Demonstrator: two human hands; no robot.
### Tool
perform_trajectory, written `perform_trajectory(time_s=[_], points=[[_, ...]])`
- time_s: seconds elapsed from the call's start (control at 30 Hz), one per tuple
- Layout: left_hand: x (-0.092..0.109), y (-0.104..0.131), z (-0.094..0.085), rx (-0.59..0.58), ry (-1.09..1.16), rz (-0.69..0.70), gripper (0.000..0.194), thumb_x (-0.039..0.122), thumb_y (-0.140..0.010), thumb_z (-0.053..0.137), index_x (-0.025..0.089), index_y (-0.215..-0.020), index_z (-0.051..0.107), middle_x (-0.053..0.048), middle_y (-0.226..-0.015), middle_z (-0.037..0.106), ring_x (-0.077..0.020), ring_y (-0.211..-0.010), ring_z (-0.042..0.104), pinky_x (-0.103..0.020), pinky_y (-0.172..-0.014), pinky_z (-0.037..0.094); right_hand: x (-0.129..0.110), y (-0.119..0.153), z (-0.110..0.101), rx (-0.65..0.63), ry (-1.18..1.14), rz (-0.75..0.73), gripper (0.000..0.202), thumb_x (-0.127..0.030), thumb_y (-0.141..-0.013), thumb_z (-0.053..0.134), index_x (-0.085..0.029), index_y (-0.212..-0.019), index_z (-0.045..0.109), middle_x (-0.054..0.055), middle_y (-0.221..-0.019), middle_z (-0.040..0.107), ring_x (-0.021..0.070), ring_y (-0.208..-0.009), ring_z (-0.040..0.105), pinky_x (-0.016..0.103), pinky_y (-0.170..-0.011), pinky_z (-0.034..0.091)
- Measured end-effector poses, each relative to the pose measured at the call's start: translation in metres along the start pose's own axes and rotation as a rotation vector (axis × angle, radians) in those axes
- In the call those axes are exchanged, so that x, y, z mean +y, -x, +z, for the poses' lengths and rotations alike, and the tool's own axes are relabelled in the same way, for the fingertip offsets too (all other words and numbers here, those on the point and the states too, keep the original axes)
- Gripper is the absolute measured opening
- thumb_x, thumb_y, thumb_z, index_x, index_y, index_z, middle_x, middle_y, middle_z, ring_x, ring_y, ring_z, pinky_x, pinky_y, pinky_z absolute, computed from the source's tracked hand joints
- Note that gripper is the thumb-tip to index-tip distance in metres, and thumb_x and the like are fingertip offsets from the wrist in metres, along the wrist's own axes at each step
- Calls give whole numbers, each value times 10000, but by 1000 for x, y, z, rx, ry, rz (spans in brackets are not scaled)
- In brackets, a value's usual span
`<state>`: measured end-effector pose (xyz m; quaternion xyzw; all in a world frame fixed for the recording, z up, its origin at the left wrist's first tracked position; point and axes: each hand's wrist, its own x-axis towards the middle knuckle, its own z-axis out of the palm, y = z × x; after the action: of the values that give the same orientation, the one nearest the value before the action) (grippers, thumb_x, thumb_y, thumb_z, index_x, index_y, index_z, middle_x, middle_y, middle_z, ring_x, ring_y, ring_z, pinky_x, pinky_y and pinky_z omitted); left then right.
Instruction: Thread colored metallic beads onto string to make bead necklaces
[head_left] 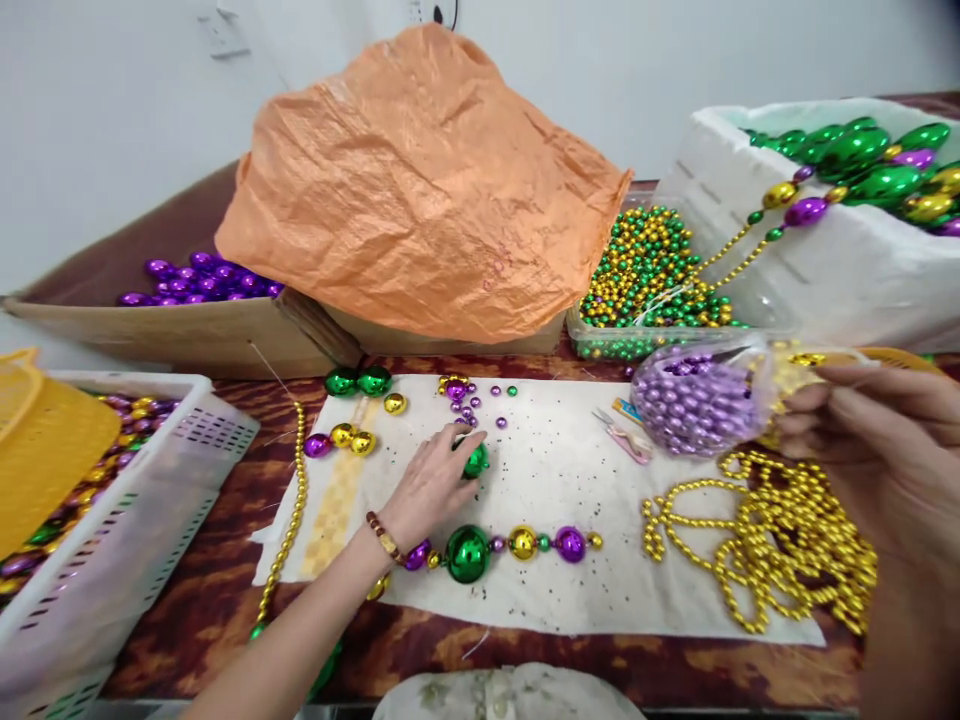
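My left hand (pixel 439 472) reaches over the white cloth (pixel 570 490), its fingers curled around a shiny green ball bead (pixel 475 461). Below it lies a row of strung beads: a large green ball (pixel 468 554), a gold ball (pixel 523 542) and a purple ball (pixel 570 544), with small beads between them. My right hand (pixel 877 410) is raised at the right, thumb and fingers pinched together; a thin whitish strand shows near the fingertips, but what they hold is unclear. Beside it are a clear bag of lilac beads (pixel 694 400) and a heap of gold bead strings (pixel 795 545).
Small scissors (pixel 626 440) lie on the cloth near loose lilac beads (pixel 466 412). Behind stand an orange sack (pixel 427 190), a box of purple beads (pixel 199 280), a tub of green and gold beads (pixel 652 260) and a white foam box (pixel 750 210). A white basket (pixel 172 470) stands left.
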<state>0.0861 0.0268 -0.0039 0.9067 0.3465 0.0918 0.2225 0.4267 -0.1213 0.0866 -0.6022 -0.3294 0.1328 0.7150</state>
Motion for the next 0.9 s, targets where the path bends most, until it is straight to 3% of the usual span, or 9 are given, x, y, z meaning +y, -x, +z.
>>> perform_trajectory(time_s=[0.2,0.33,0.5,0.77,0.9], points=[[20,-3,-2,151,859,-276,428,332,-800,667,232,-1203,565,-65,-1135,597,-208,-999,566,-320,-863,467,34,35,46,-441,-127,255,132,-216,-821,682,-172,-945,686,93,-815,699,197,-625,674,310,-511,560],[32,-7,1,248,1193,-377,396,322,-789,689,210,-1162,619,-59,-1041,642,-168,-901,579,-257,-770,476,72,81,73,-631,-139,462,184,-320,-859,640,-180,-973,674,79,-838,699,198,-679,676,310,-545,565],[39,-19,-4,320,1534,-422,408,362,-827,646,221,-1208,606,-81,-1114,626,-170,-874,615,-289,-725,523,98,132,79,-678,-82,612,268,-399,-878,602,-156,-977,656,67,-779,690,138,-566,615,246,-506,496],[35,-39,-15,308,1910,-496,306,391,-866,607,216,-1116,593,-66,-1077,643,-236,-927,664,-302,-701,539,96,160,68,-702,51,354,249,-355,-925,527,-164,-972,679,33,-690,635,123,-534,578,221,-497,451],[34,-42,-16,292,1990,-543,294,391,-867,606,189,-1079,588,-74,-1069,646,-244,-944,660,-289,-685,542,95,162,70,-681,50,338,231,-341,-924,529,-174,-957,684,24,-684,626,115,-520,564,218,-504,460]])
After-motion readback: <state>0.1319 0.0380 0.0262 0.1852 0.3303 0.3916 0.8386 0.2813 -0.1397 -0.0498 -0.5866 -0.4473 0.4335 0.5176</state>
